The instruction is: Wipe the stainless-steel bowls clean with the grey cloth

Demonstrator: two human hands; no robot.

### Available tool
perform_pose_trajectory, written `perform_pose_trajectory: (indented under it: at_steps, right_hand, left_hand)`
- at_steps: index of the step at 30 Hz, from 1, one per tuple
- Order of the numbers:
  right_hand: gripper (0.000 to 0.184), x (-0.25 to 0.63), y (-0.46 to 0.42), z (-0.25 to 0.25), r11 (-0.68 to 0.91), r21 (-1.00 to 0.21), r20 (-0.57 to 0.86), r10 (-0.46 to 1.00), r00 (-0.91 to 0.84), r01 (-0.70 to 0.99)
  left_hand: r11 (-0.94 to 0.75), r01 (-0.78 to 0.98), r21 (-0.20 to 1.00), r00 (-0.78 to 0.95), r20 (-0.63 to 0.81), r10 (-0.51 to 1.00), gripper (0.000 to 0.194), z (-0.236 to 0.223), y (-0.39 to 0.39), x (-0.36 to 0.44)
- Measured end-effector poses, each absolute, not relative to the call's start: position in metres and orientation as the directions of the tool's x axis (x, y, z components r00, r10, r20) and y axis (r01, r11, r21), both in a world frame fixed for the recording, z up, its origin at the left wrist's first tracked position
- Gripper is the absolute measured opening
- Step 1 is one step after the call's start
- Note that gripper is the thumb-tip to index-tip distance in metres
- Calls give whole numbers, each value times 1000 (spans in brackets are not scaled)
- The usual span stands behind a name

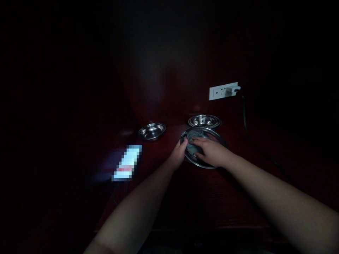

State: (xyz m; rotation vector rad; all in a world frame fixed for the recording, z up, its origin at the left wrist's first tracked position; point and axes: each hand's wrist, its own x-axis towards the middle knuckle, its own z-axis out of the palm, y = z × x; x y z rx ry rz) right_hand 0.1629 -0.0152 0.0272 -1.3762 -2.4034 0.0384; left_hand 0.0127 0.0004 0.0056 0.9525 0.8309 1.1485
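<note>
A wide, shallow stainless steel bowl [194, 163] rests on the dark red table, tilted slightly toward me. My left hand [180, 152] grips its left rim, thumb on the inner side and the other fingers hidden. Inside the bowl lies a greyish, textured material [192, 149]; in this dim light I cannot tell whether it is cloth or something loose. My right hand [210, 151] reaches into the bowl from the right, thumb and forefinger spread apart over the grey material. Its remaining fingers are partly hidden.
Behind the bowl stand stacked metal dishes [203, 121], and another metal dish [152, 132] sits to the left. A glowing, pixelated screen [127, 163] is at the table's left edge. A wall socket [224, 91] holds a plug, and a cable [244, 118] hangs down onto the table.
</note>
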Motion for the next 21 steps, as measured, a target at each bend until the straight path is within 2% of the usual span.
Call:
perform_pose_trajectory:
  at_steps: [21]
  right_hand:
    - [47,165,-13,29,426,-172,284,885,-369,888]
  left_hand:
    - [156,-340,927,228,-79,970,40,4,2,12]
